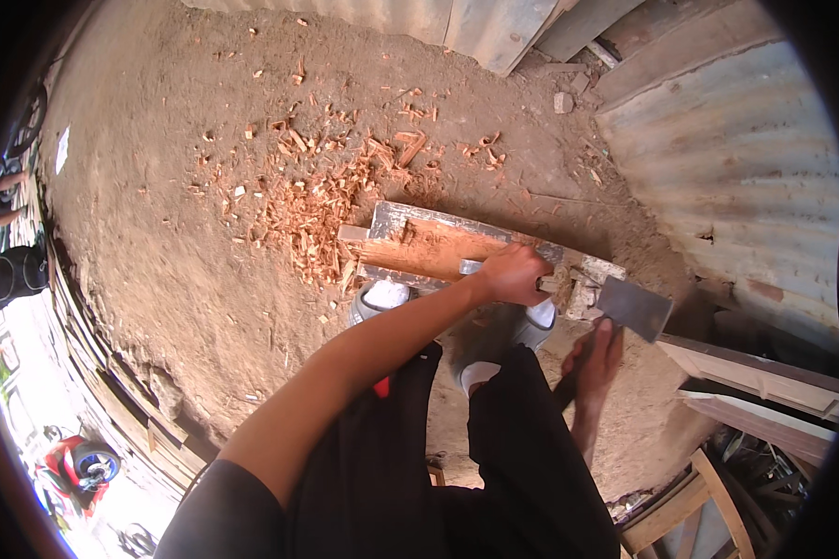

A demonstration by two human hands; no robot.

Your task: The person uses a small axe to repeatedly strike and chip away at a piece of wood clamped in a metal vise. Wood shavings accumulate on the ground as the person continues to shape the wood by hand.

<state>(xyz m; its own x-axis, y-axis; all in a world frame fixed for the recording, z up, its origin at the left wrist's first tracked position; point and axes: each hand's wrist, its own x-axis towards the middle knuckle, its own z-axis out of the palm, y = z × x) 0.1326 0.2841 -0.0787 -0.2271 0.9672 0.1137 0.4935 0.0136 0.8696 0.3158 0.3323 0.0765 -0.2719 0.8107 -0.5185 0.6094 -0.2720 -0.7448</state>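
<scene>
My left hand [517, 275] is closed around a chisel, its short metal end [469, 266] resting over a hollowed wooden piece [429, 238] with reddish bare wood and weathered grey edges. The piece lies low across the dirt ground, close to my feet. Below and right of that, my right hand [595, 354] grips the dark handle of a broad, flat metal tool [634, 307], held beside the right end of the wood. The chisel's handle is largely hidden by my left hand.
Wood shavings [317, 210] litter the dirt ground [140, 233]. Corrugated metal sheets [732, 186] line the right, with boards [755, 377] and a wooden frame [708, 494] below. A red motorbike [65, 461] stands lower left. Parts of people [5, 210] show at the far left rim.
</scene>
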